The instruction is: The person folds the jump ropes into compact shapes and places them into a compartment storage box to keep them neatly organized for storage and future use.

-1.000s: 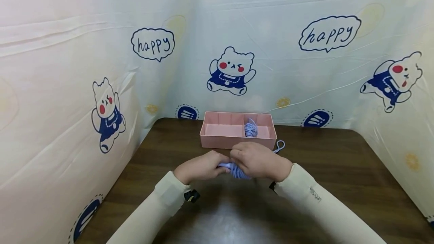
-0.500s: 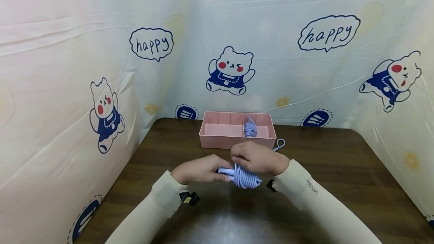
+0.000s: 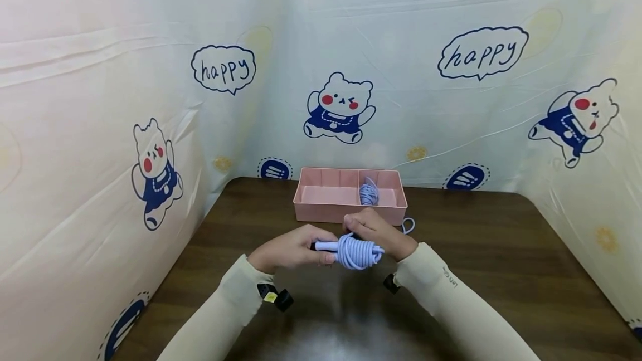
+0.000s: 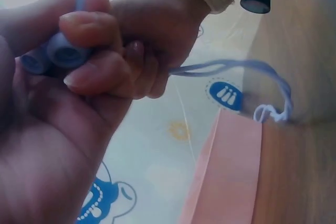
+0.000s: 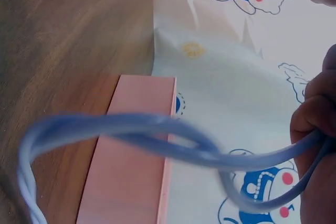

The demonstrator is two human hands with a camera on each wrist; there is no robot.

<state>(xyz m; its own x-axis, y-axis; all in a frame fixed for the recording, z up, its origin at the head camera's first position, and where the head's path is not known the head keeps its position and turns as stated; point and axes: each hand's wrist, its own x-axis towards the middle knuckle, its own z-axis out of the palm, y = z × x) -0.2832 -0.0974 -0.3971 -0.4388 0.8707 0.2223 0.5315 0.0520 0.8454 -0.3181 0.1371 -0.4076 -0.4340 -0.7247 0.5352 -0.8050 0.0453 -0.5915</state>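
In the head view, a lavender-blue jump rope is wound in tight turns round its own handles. My left hand grips the handles from the left, and their round ends show between its fingers in the left wrist view. My right hand, behind the wound part, holds the doubled cord in curled fingers. From that hand the cord's free end hangs in a loose, twisted loop toward the table, shown in both wrist views. The bundle is held above the table.
A pink box with a divider stands at the back of the dark wooden table. Another wound blue cord sits in its right compartment. A printed curtain surrounds the table at the back and sides.
The right hand has moved round behind the bundle, bringing the cord with it, and more wound turns show. The left hand has kept its grip, shifting slightly left.
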